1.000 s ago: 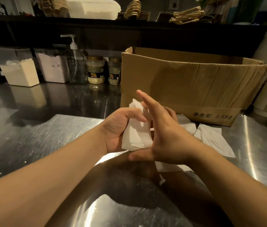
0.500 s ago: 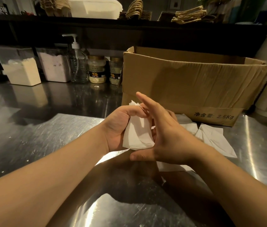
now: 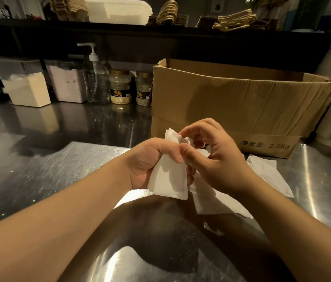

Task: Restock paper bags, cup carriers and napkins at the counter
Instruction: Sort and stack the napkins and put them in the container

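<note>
Above steel counter (image 3: pixel 38 180), white folded napkins (image 3: pixel 168 180) gripped by left hand (image 3: pixel 150 161); right hand (image 3: pixel 215 159) fingers pinching top edge

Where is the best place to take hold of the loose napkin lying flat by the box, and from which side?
Probably its near right corner, from the right with the right hand. The loose napkin lies flat on the steel counter, so a pinch needs a free edge; that corner points clear of the box, while its left part runs under the hand. The left hand grips a napkin stack.
</note>
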Tool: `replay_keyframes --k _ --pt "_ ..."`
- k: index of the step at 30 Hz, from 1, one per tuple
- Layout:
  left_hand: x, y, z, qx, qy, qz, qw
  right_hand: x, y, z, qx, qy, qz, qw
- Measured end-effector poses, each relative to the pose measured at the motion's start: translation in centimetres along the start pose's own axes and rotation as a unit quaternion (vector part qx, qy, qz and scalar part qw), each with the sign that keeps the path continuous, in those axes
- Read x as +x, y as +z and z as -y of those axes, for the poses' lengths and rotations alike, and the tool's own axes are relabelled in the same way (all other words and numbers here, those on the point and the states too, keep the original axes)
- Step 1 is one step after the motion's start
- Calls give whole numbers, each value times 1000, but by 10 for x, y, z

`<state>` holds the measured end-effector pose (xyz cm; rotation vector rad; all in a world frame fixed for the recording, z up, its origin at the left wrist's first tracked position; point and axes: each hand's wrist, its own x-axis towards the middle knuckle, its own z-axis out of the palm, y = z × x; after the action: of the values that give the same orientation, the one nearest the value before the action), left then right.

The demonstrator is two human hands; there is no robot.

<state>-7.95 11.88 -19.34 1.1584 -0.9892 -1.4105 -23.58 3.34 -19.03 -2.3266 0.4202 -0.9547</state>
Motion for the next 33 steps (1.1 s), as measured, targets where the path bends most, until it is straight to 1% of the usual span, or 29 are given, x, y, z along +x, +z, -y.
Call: replay_keyframes --k 6,11,14,16,18,21,24,27,31,33 --pt "0 2 1 22 -8 -15 1000 2 0 0 17 28 -11 999" --pt "-1 4 0 33 -12 -17 999 1 1 3 16 28 -22 999" --pt "-2 5 -1 19 -19 -2 1000 -1 1 3 45 44 -20 998" --pt "-3 5 -2 -11 -18 13 1000 -3 -1 1 71 40 -3 997" --pt "-2 4 -3 -40 -7 11 999 -5 -5 -1 75 11 45 996" --pt "-3 7 -6 -76 4 1 997 -7 -8 0 33 -10 138 990" --pt "-3 10 -7 -84 13 -16 996 -8 -3 5 -47 -10 183 982" --pt "-2 11 -6 -79 20 -35 996 -7 1 8 -96 -2 171 981" --pt "0 10 -5 -100 20 -52 993 -7 2 5 -109 2 164 980" --pt "0 10 -6 -132 28 -53 989 -8 5 2 -90 2 134 987"
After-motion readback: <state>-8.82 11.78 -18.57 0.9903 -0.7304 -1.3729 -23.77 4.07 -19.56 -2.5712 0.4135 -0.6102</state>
